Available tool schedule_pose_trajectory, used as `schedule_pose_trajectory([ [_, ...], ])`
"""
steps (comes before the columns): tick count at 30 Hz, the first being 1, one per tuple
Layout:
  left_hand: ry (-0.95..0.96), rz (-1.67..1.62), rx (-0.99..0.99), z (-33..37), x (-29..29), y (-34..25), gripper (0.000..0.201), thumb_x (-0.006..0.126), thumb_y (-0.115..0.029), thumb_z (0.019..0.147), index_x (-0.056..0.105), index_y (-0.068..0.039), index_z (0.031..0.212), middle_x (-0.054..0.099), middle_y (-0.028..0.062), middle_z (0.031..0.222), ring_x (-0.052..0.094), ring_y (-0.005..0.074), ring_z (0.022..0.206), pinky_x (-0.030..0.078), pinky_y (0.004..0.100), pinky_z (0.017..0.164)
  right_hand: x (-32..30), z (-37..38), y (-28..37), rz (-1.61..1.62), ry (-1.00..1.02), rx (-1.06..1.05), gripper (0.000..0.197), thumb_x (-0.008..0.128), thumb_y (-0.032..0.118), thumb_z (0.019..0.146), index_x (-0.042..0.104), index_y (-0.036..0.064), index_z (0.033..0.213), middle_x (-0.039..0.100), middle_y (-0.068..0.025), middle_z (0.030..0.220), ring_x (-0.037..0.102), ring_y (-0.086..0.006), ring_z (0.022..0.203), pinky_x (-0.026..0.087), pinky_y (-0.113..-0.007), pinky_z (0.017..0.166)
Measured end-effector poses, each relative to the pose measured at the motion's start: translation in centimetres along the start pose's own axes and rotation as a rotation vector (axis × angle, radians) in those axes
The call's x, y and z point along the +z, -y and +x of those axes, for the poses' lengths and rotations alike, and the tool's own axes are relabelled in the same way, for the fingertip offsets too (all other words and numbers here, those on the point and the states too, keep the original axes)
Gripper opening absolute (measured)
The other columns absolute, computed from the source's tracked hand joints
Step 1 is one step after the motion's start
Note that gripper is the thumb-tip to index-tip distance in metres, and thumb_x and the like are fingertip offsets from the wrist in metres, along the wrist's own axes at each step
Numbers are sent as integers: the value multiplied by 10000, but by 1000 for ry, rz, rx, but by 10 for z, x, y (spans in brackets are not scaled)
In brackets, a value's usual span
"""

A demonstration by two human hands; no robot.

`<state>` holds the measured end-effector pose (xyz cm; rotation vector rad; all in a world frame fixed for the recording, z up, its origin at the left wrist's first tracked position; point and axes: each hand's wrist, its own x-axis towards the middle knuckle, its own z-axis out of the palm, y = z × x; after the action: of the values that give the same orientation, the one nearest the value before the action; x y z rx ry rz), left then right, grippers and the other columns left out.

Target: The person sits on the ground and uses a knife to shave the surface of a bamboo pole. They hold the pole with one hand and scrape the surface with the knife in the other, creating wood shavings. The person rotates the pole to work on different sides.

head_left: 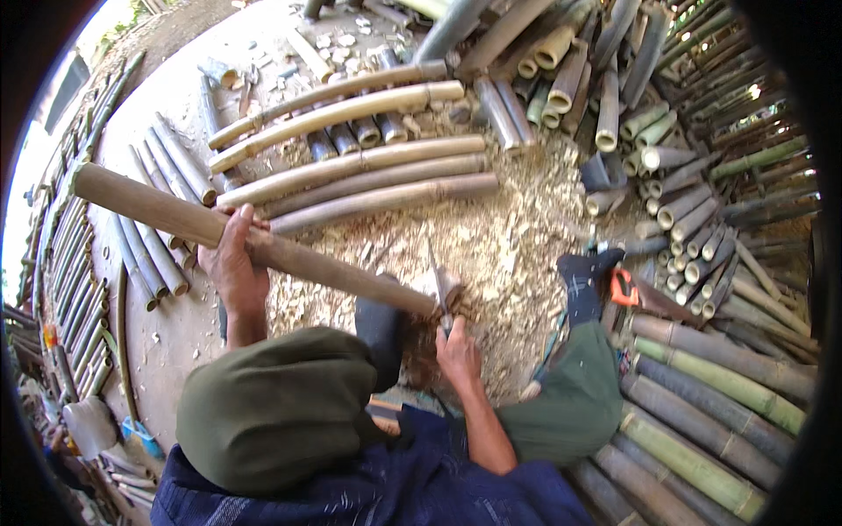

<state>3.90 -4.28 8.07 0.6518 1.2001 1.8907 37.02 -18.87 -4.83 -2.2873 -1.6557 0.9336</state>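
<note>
A brown bamboo pole (333, 279) slants across in front of me, its far-left end raised and its lower end near the middle. My left hand (235, 263) is closed around it partway along. In my right hand (458, 352) is a knife (438, 279), gripped by its dark handle. The thin blade points away from me, right beside the pole's lower end; whether they touch I cannot tell. A pale block-like surface (452, 287) shows behind the blade, partly hidden.
Pale shavings (517, 232) cover the ground. Several bamboo poles (386, 188) lie ahead, with more cut lengths (162, 254) at left. Bamboo is piled (684, 210) at right, and thick poles (702, 421) lie near my right leg. An orange-handled saw (624, 287) sits by my right foot.
</note>
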Motion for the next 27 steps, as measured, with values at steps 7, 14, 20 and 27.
schedule_pose_trajectory([
  [7, 240, -220, -57, 4, -24, 16, 301, 705, -34, 930, 556, -46, 1192, 631, 80, 947, 656, 196, 876, 564, 405, 882, -87, -36, 74, 375, -163, -229, 213, 618, 212, 1030, 527, 35, 1104, 663, -218, 763, 696, -437, 742, 509, -505, 587],
  [14, 346, -166, -46, -11, -20, 9, 332, 707, -62, 934, 535, -49, 1217, 622, 75, 992, 647, 202, 947, 567, 429, 907, 3, -6, 2, 66, 31, 58, 361, 565, 340, 1037, 515, -7, 1125, 667, -218, 791, 687, -379, 720, 542, -489, 656],
  [20, -43, -209, -102, 3, -21, -1, 246, 773, -73, 913, 610, -30, 1090, 671, 80, 929, 692, 200, 837, 622, 425, 827, -60, -24, 54, 202, -94, -72, 331, 577, 331, 1041, 473, 18, 1069, 669, -304, 781, 648, -548, 773, 487, -624, 650],
  [27, -115, -114, -78, 3, -15, 0, 235, 777, -6, 882, 617, -37, 1051, 667, 73, 891, 691, 195, 736, 637, 399, 738, -14, -20, 29, 286, -376, -303, 283, 606, 262, 1025, 482, 14, 1077, 695, -278, 815, 700, -481, 767, 533, -558, 630],
])
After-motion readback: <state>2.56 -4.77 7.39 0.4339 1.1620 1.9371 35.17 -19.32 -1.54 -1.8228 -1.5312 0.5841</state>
